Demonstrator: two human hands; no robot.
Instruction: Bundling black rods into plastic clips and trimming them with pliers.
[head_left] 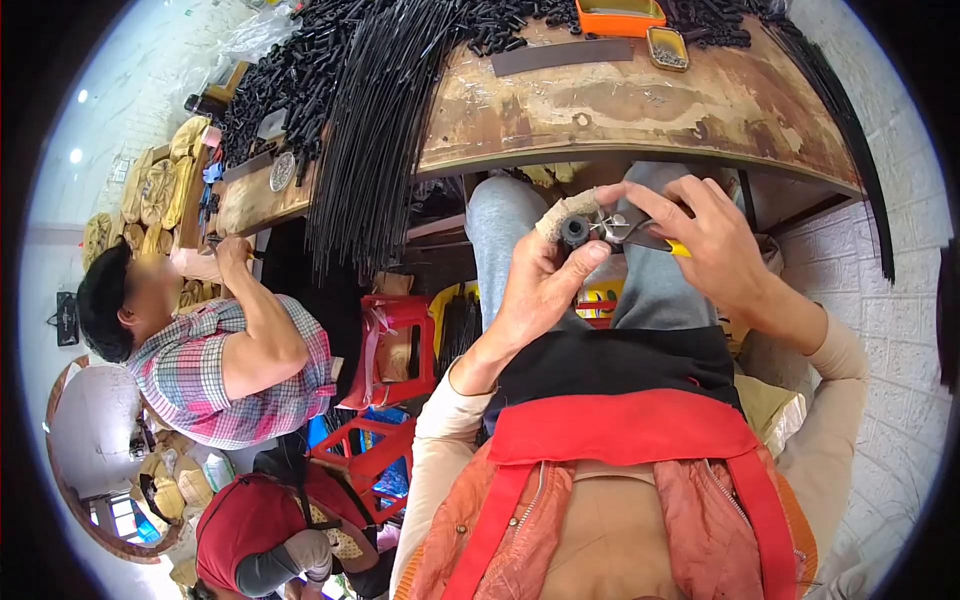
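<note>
Above my lap, my left hand (pixel 545 280) is closed round a short black tubular piece (pixel 575 231) whose round hollow end faces up. Tan tape wraps the index finger of that hand. My right hand (pixel 715 235) grips pliers (pixel 618 228) with a metal head and a yellow grip end showing under the palm. The plier head is right beside the black piece, and a few thin pale wire-like bits show between them. Whether the jaws touch the piece, I cannot tell.
The worn wooden table (pixel 640 110) ahead bears heaps of black tubular parts, a bundle of long black rods (pixel 375 130), a dark flat strip (pixel 562 56), an orange tray (pixel 620 18) and a small tin (pixel 667 48) of metal bits. Co-workers (pixel 230 360) and red stools (pixel 400 340) are at left.
</note>
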